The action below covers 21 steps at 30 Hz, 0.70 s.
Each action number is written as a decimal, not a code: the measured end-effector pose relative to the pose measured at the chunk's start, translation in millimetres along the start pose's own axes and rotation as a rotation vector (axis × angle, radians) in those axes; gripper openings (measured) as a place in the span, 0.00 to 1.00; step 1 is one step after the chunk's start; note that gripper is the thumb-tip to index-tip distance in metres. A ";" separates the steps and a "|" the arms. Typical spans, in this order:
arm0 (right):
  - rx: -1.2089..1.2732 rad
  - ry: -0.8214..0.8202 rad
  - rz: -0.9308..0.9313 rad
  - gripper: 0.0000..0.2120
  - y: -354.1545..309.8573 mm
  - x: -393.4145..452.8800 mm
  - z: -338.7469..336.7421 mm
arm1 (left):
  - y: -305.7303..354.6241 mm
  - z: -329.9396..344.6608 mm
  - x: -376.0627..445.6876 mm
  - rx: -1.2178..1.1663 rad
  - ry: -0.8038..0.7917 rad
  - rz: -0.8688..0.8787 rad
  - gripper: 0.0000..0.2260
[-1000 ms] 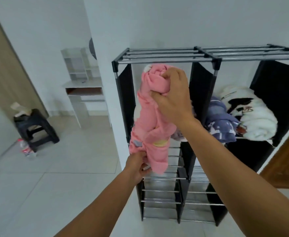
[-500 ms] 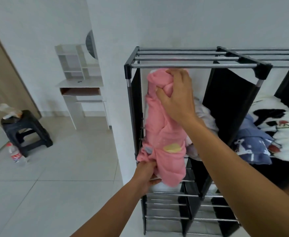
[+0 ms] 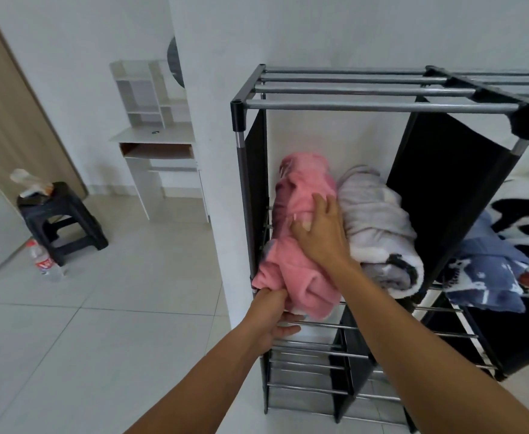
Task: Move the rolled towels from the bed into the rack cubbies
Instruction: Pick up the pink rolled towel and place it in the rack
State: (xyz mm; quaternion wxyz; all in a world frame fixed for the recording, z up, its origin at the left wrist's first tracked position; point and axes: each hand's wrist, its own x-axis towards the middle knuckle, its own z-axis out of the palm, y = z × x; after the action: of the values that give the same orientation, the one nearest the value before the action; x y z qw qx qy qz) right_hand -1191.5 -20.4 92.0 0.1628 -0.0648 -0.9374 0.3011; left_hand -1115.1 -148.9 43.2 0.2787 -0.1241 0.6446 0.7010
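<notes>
Right hand [image 3: 321,236] presses flat, fingers straight, seating the pink rolled towel [image 3: 297,233] in the rack's [image 3: 382,105] cubby; left hand [image 3: 271,314] pinches its near end, steadying.

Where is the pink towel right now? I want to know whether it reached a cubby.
The pink towel lies in the rack's upper-left cubby, beside the grey towel.

White walls [image 3: 335,29], pale tiled floor [image 3: 106,308]. White desk with shelf unit [image 3: 155,142] sitting against far wall, black stool [image 3: 61,219] beside wooden door [image 3: 15,120], plastic bottle [image 3: 44,261] standing on floor.
</notes>
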 end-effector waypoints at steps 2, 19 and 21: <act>0.021 0.011 0.011 0.35 -2.1 0.6 2.8 | 0.8 -0.6 -1.4 -0.018 0.003 -0.001 0.06; -0.061 -0.078 0.006 0.27 1.8 19.0 5.2 | 14.9 4.8 -4.9 0.130 -0.052 0.220 0.08; -0.085 -0.110 0.020 0.26 1.6 21.2 6.2 | 5.7 3.0 -3.6 0.154 -0.042 0.247 0.06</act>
State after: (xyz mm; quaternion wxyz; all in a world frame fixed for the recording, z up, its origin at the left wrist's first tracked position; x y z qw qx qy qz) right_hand -1213.4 -17.8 91.9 0.1049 -0.0645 -0.9562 0.2656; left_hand -1114.8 -146.9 50.3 0.2125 -0.0074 0.7009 0.6808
